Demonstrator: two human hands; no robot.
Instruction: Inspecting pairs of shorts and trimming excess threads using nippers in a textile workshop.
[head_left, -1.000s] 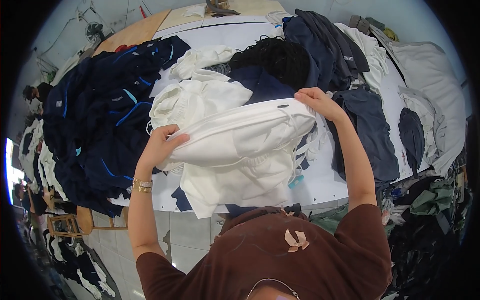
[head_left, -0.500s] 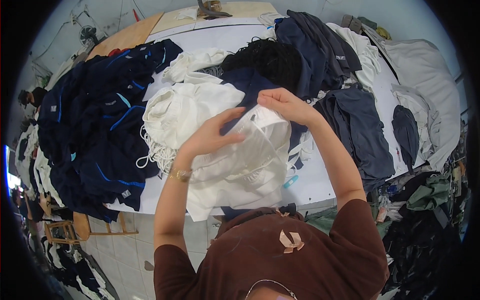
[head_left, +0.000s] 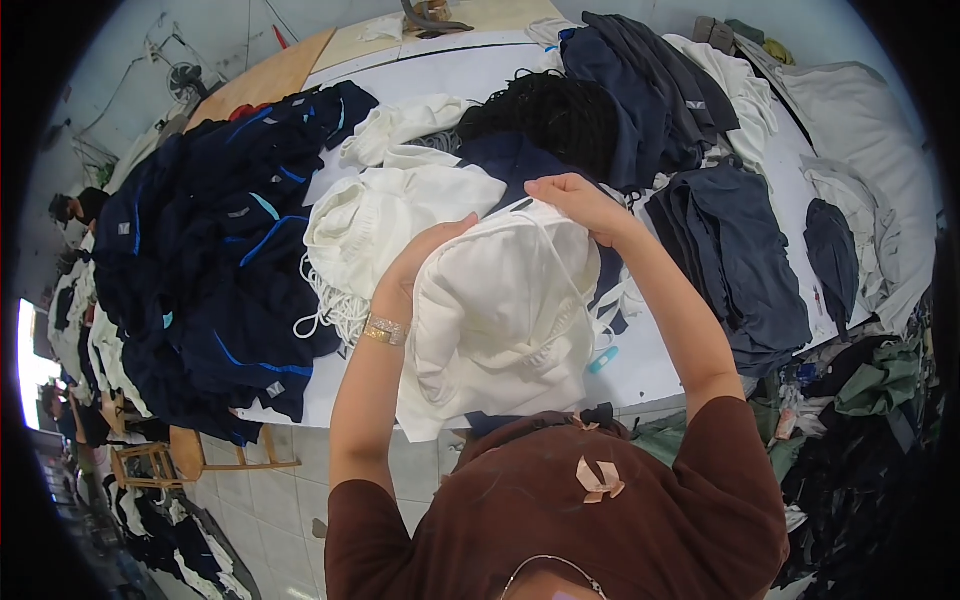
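My right hand (head_left: 578, 207) pinches the top edge of a white garment with a drawstring waistband (head_left: 505, 290), which hangs over the front of the table. A pale drawstring dangles down from that edge, beside a small dark mark near my right fingertips. My left hand (head_left: 428, 248) grips the left part of the same edge, its fingers partly hidden by the cloth. Just past my left hand lies a pile of white garments (head_left: 365, 215). From its near side spills a bundle of white cords (head_left: 340, 312).
Navy garments with blue trim (head_left: 215, 270) heap up on the left. Black cords (head_left: 545, 120) lie at the back. Dark grey folded garments (head_left: 730, 260) sit to the right, and a small turquoise tool (head_left: 603, 360) rests near the front edge. A wooden stool (head_left: 185, 455) stands lower left.
My left hand has closed on the garment's edge, where its fingers were spread before. The waistband is now drawn out wider between both hands. The whole view has shifted slightly.
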